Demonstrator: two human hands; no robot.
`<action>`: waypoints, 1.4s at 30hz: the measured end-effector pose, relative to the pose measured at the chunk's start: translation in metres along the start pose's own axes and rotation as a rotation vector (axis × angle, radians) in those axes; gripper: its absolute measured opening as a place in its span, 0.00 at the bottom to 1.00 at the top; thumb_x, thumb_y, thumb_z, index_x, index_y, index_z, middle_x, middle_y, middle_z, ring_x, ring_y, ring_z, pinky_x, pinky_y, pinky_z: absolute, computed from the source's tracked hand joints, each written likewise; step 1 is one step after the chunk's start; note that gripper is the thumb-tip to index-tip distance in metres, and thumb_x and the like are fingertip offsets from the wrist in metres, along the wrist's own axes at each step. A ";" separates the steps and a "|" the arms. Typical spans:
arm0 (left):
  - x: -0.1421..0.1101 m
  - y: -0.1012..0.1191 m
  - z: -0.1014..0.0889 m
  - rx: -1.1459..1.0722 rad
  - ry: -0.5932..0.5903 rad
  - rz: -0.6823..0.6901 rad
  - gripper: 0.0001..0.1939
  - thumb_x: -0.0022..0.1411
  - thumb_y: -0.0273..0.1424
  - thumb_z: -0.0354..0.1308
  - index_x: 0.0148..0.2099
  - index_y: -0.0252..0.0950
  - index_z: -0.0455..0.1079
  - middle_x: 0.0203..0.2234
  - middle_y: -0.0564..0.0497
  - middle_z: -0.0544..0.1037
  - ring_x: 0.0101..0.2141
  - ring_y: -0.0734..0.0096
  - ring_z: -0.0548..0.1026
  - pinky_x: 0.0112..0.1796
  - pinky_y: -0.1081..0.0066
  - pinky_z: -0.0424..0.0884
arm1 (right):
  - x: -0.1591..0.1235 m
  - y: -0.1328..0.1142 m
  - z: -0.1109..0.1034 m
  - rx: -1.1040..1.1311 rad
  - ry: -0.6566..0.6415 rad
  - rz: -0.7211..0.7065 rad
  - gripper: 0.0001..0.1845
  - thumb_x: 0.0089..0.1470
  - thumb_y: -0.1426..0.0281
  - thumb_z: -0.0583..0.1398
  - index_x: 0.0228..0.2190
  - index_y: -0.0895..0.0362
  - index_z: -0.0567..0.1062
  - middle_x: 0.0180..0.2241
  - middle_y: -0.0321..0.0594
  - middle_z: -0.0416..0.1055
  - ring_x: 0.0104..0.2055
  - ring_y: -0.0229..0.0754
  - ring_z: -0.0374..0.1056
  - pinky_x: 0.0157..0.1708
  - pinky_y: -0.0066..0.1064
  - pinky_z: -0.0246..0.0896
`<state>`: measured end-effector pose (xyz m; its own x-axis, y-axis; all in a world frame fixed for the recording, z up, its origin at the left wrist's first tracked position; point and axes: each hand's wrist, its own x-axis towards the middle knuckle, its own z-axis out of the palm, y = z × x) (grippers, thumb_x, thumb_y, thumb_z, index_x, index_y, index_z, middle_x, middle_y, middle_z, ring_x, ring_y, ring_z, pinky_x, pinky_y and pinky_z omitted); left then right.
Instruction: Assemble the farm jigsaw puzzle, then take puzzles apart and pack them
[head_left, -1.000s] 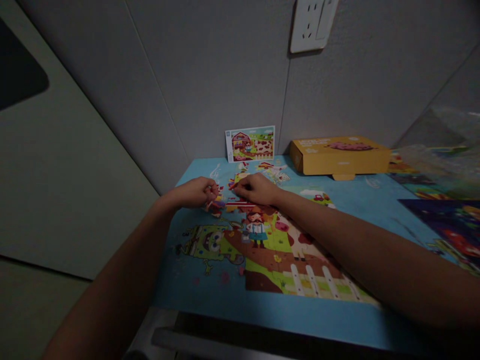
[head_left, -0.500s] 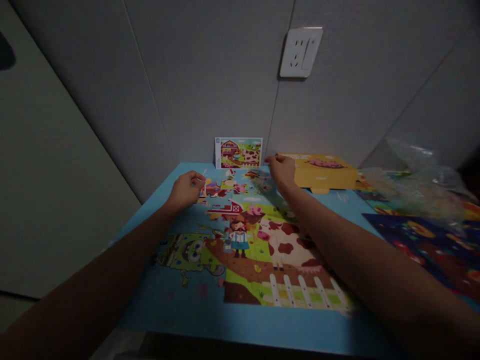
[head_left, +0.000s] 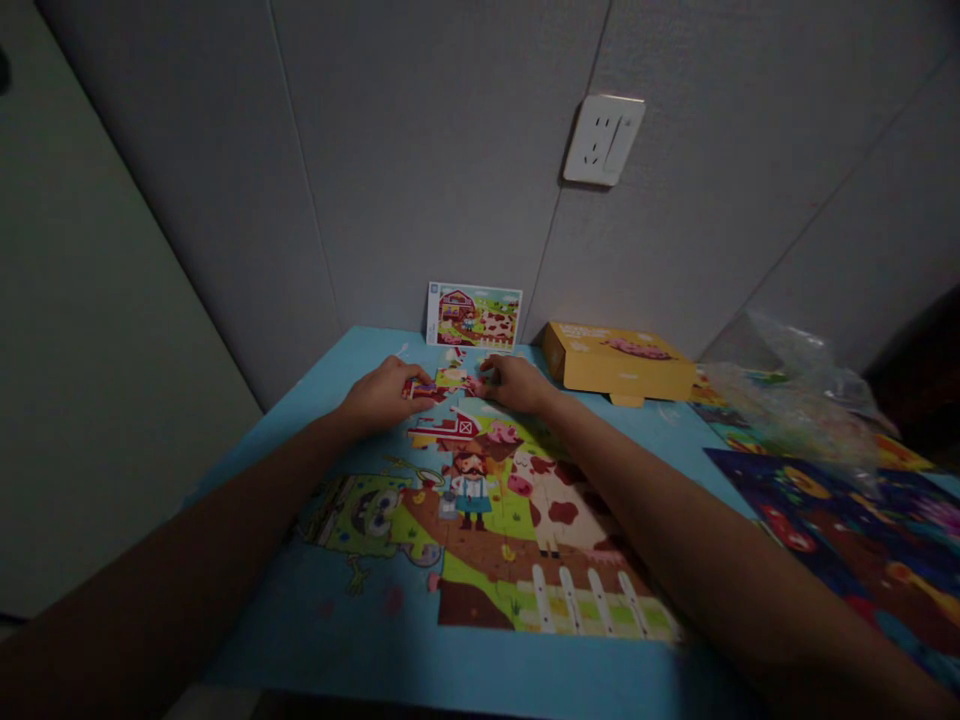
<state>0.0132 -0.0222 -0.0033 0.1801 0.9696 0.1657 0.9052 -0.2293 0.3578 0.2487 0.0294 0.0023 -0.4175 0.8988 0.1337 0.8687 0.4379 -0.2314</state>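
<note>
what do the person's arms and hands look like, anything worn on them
Both the left arm and right arm are bare along the parts in view, with no sleeves or watch showing. The left hand and right hand are ungloved. The picture is too dim to make out small details such as nails.

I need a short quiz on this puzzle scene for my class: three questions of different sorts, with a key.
1. True or false: from the camera's view, the yellow box lies right of the picture card.
2. Which animal is printed largest on the joined puzzle? a) pig b) cow c) horse
3. Which of the person's hands is nearer the yellow box?

Key: 1. True. 2. b. 3. The right hand.
</note>
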 end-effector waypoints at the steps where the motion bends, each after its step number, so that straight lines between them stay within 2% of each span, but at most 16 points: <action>1: 0.000 0.000 0.000 0.001 -0.010 0.006 0.22 0.54 0.46 0.58 0.49 0.45 0.73 0.44 0.47 0.70 0.45 0.58 0.72 0.48 0.63 0.66 | 0.000 -0.001 0.000 -0.005 -0.006 0.027 0.23 0.50 0.59 0.63 0.47 0.57 0.74 0.42 0.48 0.75 0.42 0.46 0.70 0.40 0.32 0.61; 5: 0.000 0.000 0.000 0.010 -0.014 0.027 0.21 0.55 0.45 0.58 0.49 0.43 0.73 0.45 0.46 0.70 0.44 0.58 0.72 0.47 0.63 0.66 | 0.000 -0.003 0.001 -0.025 -0.020 0.083 0.19 0.50 0.60 0.62 0.42 0.55 0.76 0.38 0.47 0.76 0.40 0.47 0.71 0.38 0.33 0.61; 10: -0.001 0.001 -0.001 0.015 -0.021 0.047 0.21 0.57 0.43 0.56 0.50 0.41 0.72 0.45 0.44 0.71 0.43 0.59 0.72 0.44 0.63 0.66 | -0.001 -0.002 -0.002 -0.024 -0.017 0.157 0.20 0.46 0.58 0.64 0.37 0.59 0.77 0.40 0.52 0.76 0.42 0.49 0.71 0.37 0.31 0.62; 14: 0.000 -0.001 -0.001 0.002 -0.023 0.069 0.21 0.57 0.43 0.56 0.50 0.41 0.73 0.44 0.45 0.73 0.43 0.59 0.72 0.44 0.64 0.66 | -0.003 0.002 -0.007 0.010 0.014 0.262 0.22 0.44 0.57 0.65 0.36 0.60 0.77 0.36 0.49 0.77 0.37 0.46 0.73 0.30 0.27 0.61; 21: 0.002 -0.003 -0.002 -0.007 -0.030 0.057 0.21 0.56 0.41 0.58 0.50 0.40 0.73 0.44 0.45 0.74 0.43 0.59 0.72 0.44 0.65 0.66 | -0.001 0.010 -0.027 -0.003 0.196 0.396 0.18 0.48 0.64 0.61 0.40 0.61 0.75 0.41 0.54 0.76 0.43 0.50 0.72 0.34 0.30 0.61; 26: 0.003 -0.005 -0.001 -0.009 -0.009 0.095 0.20 0.55 0.39 0.59 0.49 0.40 0.73 0.43 0.46 0.74 0.43 0.59 0.72 0.45 0.65 0.66 | -0.003 0.010 -0.046 -0.002 0.382 0.374 0.15 0.48 0.68 0.59 0.38 0.59 0.76 0.38 0.51 0.77 0.42 0.50 0.72 0.37 0.32 0.62; 30: 0.003 -0.005 -0.002 -0.023 0.044 0.133 0.20 0.55 0.35 0.59 0.51 0.38 0.71 0.46 0.44 0.73 0.47 0.58 0.71 0.48 0.64 0.65 | -0.006 0.011 -0.061 0.054 0.453 0.375 0.15 0.46 0.70 0.59 0.39 0.58 0.77 0.37 0.49 0.77 0.40 0.49 0.72 0.36 0.32 0.61; 34: 0.002 -0.004 -0.003 -0.072 0.106 0.109 0.21 0.56 0.33 0.59 0.52 0.37 0.70 0.46 0.45 0.74 0.46 0.59 0.71 0.48 0.63 0.66 | -0.007 0.011 -0.074 0.100 0.532 0.361 0.13 0.49 0.71 0.58 0.37 0.59 0.77 0.34 0.48 0.77 0.36 0.46 0.71 0.35 0.32 0.60; 37: 0.002 -0.003 -0.003 -0.082 0.118 0.117 0.19 0.56 0.34 0.59 0.51 0.38 0.71 0.43 0.45 0.74 0.44 0.60 0.72 0.47 0.63 0.67 | -0.008 0.005 -0.082 0.310 0.450 0.287 0.10 0.48 0.72 0.59 0.35 0.60 0.76 0.29 0.44 0.75 0.29 0.40 0.69 0.30 0.29 0.59; 40: -0.002 0.005 -0.007 -0.145 0.184 0.107 0.21 0.56 0.39 0.59 0.51 0.38 0.72 0.44 0.45 0.72 0.38 0.63 0.73 0.43 0.63 0.69 | -0.014 -0.008 -0.089 0.624 0.208 0.136 0.07 0.47 0.73 0.61 0.32 0.60 0.73 0.24 0.38 0.72 0.20 0.32 0.60 0.21 0.24 0.53; 42: -0.007 0.015 -0.012 -0.316 0.204 0.077 0.22 0.56 0.42 0.59 0.50 0.36 0.71 0.43 0.44 0.72 0.30 0.70 0.73 0.35 0.66 0.70 | -0.021 -0.020 -0.092 0.736 0.025 0.017 0.07 0.46 0.72 0.63 0.31 0.59 0.72 0.21 0.34 0.69 0.18 0.30 0.56 0.18 0.23 0.49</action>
<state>0.0212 -0.0331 0.0119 0.1338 0.9188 0.3712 0.7227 -0.3468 0.5979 0.2647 -0.0001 0.0932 -0.3913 0.9089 0.1442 0.4679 0.3314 -0.8193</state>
